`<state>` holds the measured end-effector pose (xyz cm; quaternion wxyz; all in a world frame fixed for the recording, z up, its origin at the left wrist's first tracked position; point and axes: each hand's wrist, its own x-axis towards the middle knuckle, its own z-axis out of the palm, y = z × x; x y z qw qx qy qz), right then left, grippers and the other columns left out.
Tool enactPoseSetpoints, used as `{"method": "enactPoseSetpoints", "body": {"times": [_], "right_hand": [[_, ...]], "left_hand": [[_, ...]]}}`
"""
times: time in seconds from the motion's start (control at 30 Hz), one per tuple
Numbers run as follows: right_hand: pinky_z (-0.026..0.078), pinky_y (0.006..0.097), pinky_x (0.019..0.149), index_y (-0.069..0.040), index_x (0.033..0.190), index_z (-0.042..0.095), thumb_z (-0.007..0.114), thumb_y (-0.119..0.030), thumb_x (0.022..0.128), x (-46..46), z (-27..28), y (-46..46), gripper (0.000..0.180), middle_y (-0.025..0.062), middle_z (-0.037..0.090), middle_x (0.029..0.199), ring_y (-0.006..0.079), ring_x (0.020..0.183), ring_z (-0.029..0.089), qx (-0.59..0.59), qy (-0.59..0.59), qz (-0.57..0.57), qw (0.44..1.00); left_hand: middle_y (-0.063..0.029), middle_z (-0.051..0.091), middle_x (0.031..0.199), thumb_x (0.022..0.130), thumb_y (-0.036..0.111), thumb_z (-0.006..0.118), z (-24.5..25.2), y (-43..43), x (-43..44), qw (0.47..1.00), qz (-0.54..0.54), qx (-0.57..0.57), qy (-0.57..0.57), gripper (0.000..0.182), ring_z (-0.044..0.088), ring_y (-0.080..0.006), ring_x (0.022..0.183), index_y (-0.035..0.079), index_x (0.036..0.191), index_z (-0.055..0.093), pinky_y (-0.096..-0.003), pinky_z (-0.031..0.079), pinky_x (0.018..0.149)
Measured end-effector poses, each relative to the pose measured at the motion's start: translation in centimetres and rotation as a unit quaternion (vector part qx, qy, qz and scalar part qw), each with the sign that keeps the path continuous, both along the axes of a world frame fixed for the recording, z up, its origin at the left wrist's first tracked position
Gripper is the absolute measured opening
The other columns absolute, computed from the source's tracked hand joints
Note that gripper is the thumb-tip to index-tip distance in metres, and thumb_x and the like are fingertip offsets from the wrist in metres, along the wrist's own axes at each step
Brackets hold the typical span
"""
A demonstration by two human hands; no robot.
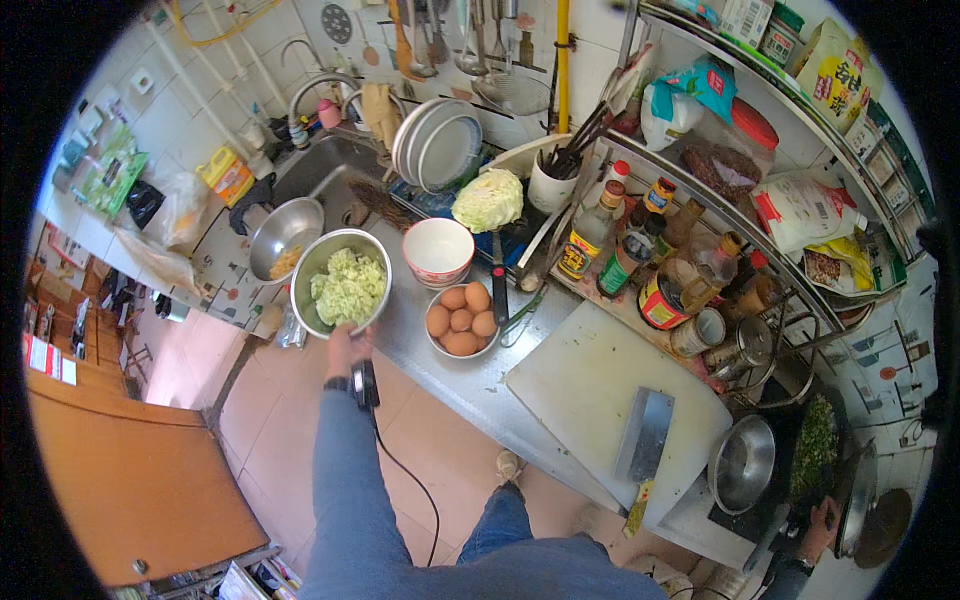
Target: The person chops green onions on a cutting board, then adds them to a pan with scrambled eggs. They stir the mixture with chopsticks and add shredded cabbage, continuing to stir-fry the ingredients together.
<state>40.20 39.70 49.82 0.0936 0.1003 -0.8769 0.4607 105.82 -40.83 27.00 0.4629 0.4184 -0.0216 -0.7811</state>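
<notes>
My left hand [349, 349] grips the near rim of a stainless steel bowl [298, 300] at the left end of the counter. Pale green chopped cabbage [346, 289] fills much of that bowl. My right hand [819, 529] is at the far right, beside a dark pan holding chopped greens [815, 439]. Its fingers are small and partly hidden, so whether they grip anything is unclear. An empty-looking steel bowl [742, 465] stands near it. Between the hands, a cleaver [646, 435] with a yellowish handle lies on a white cutting board [585, 375].
A bowl of brown eggs [461, 319] and a red-patterned white bowl [439, 247] stand near the cabbage bowl. Behind are a cut cabbage [489, 201], a knife [499, 285], stacked plates [442, 146] and sauce bottles [589, 232]. A black cable [420, 480] hangs from my left wrist.
</notes>
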Motion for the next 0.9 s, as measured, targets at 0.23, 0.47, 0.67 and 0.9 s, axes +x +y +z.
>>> {"method": "enactPoseSetpoints", "body": {"times": [0.23,0.47,0.67,0.9], "right_hand": [[0.058,0.0379,0.081,0.001,0.111,0.062,0.063,-0.021,0.092,1.3,2.9,-3.4,0.029,0.0141,0.062,0.112,0.0239,0.098,0.063,-0.034,-0.066,0.097,0.992],[0.055,0.0290,0.072,0.002,0.103,0.066,0.068,-0.017,0.088,-7.9,1.9,-1.7,0.024,0.0089,0.067,0.095,0.0156,0.083,0.064,-0.169,-0.064,0.002,0.983],[0.052,0.0318,0.077,-0.002,0.096,0.069,0.067,-0.016,0.087,-11.8,-1.7,-0.5,0.017,0.0099,0.070,0.094,0.0176,0.085,0.066,-0.120,-0.013,0.223,0.967],[0.053,0.0384,0.079,-0.006,0.115,0.062,0.059,-0.006,0.088,-6.1,1.0,3.8,0.028,0.0153,0.063,0.112,0.0317,0.095,0.063,0.230,0.146,0.479,0.834]], "left_hand": [[-0.0095,0.059,0.107,0.087,0.005,0.053,12.7,24.6,0.7,0.928,-0.069,-0.189,-0.315,0.023,0.057,-0.0173,0.096,-0.004,0.108,0.057,-0.0303,0.051,0.080],[-0.0070,0.060,0.091,0.080,0.003,0.057,16.4,38.6,-13.7,0.970,-0.152,-0.091,-0.169,0.018,0.060,-0.0187,0.077,0.001,0.098,0.056,-0.0296,0.052,0.062],[-0.0114,0.065,0.085,0.083,0.006,0.056,21.6,50.6,-29.6,0.937,-0.313,-0.079,-0.137,0.022,0.065,-0.0222,0.060,-0.001,0.103,0.054,-0.0260,0.059,0.047],[-0.0177,0.064,0.097,0.086,0.006,0.050,25.9,57.5,-41.7,0.886,-0.411,-0.147,-0.159,0.027,0.067,-0.0258,0.072,-0.012,0.107,0.053,-0.0318,0.060,0.054]]}}
